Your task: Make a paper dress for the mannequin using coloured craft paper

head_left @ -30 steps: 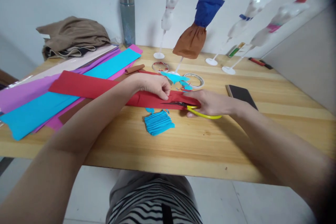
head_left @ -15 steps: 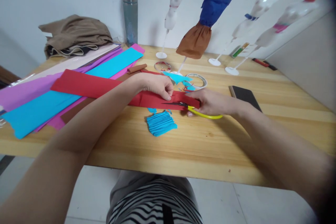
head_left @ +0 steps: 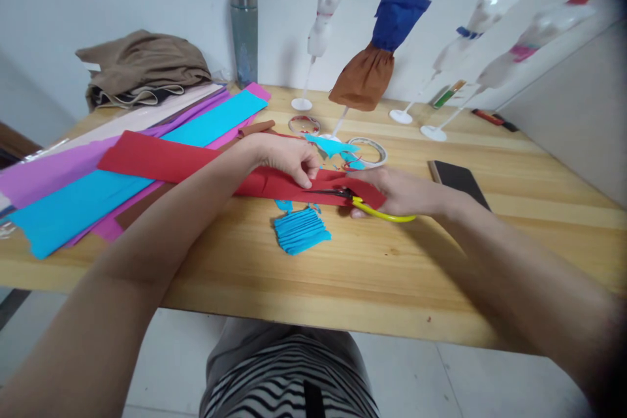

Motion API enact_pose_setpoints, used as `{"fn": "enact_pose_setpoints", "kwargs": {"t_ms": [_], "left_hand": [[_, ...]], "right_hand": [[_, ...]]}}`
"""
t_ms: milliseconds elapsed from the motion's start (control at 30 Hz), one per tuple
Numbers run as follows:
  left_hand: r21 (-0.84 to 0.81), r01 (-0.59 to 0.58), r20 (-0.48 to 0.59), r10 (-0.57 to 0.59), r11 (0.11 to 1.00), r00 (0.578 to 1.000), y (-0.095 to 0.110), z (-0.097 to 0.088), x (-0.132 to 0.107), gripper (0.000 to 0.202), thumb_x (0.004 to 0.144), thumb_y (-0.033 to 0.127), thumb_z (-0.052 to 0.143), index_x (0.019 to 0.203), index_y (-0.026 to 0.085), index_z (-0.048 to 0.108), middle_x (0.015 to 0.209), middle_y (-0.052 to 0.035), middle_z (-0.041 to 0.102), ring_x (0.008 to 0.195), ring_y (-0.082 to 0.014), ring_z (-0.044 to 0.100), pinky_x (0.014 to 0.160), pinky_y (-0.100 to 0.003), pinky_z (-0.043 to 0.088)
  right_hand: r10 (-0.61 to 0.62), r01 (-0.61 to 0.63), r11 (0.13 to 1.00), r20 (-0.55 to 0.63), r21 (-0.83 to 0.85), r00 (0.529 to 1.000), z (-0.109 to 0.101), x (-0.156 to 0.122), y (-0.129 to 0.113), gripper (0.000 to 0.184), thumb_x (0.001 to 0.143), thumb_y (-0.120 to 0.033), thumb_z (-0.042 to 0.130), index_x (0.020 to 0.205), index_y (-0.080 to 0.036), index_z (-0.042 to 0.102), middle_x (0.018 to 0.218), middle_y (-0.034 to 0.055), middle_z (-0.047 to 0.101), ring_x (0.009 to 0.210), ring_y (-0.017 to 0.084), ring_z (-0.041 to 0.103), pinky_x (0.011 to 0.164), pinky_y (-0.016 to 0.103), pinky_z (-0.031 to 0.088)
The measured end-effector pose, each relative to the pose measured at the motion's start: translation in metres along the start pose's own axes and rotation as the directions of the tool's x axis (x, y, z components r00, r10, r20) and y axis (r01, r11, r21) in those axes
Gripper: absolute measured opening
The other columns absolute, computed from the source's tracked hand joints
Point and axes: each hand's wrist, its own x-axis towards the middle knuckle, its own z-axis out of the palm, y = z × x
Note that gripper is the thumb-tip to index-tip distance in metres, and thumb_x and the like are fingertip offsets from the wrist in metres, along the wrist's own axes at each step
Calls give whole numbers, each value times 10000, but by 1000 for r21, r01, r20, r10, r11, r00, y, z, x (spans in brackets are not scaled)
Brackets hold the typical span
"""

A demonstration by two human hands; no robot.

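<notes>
A long folded strip of red crepe paper (head_left: 161,155) lies across the table. My left hand (head_left: 290,160) pinches its upper edge near the middle, thumb and fingers together. Around the yellow-handled scissors (head_left: 383,212) is my right hand (head_left: 389,189), fingers closed. Their dark blades point left along the red paper, and a cut flap of it curls up over the right knuckles. Just below the strip is a pleated piece of blue crepe paper (head_left: 302,230). Blue scraps (head_left: 333,144) lie beyond the hands.
Rolls of tape (head_left: 372,151) sit behind my hands. Small white mannequins (head_left: 321,32) on stands line the back, one dressed in blue and brown paper (head_left: 365,75). Left are blue crepe paper (head_left: 73,212), brown cloth (head_left: 147,65) and a flask (head_left: 243,32). A black phone-like slab (head_left: 459,183) lies right.
The scissors have cut further left into the red paper, and the cut flap curls out farther right. My left hand has shifted slightly left.
</notes>
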Motion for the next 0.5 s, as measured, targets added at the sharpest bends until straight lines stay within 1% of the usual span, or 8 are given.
{"fn": "enact_pose_setpoints", "kwargs": {"t_ms": [67, 133, 233, 367, 500], "left_hand": [[11, -4, 2, 4, 1000, 1000, 0, 0, 0, 130, 735, 299, 707, 764, 179, 668, 729, 33, 645, 758, -148, 564, 730, -266, 372], [12, -9, 7, 9, 1000, 1000, 1, 0, 1, 126, 738, 297, 702, 767, 181, 662, 746, 36, 649, 765, -140, 563, 733, -257, 372], [7, -4, 4, 4, 1000, 1000, 3, 0, 0, 145, 741, 310, 692, 776, 175, 652, 768, 25, 654, 777, -147, 564, 735, -259, 374], [11, 5, 10, -5, 1000, 1000, 5, 1, -1, 142, 737, 304, 678, 778, 170, 651, 761, 13, 655, 766, -160, 558, 738, -276, 374], [-1, -9, 27, 9, 1000, 1000, 5, 0, -1, 142, 740, 305, 677, 760, 168, 646, 737, 11, 638, 759, -164, 549, 742, -290, 366]], "right_hand": [[27, -29, 999, 69, 25, 997, -2, 0, -3, 437, 879, -600, 623, 1019, -187, 649, 990, 119, 745, 815, 234, 657, 749, 368, 489], [41, -43, 999, 96, 24, 995, -3, 1, -7, 419, 878, -600, 606, 979, -193, 619, 999, 126, 731, 817, 238, 645, 756, 380, 485], [47, -47, 999, 86, 3, 995, -4, 4, -11, 404, 874, -603, 600, 933, -204, 581, 976, 123, 715, 786, 230, 627, 734, 373, 469], [51, -49, 998, 71, -28, 996, -3, 8, -15, 424, 875, -630, 596, 899, -208, 559, 888, 103, 702, 744, 215, 605, 693, 344, 445], [69, -67, 997, 75, -27, 995, -3, 10, -19, 432, 871, -633, 601, 918, -205, 572, 906, 110, 711, 765, 227, 621, 696, 346, 446]]}}
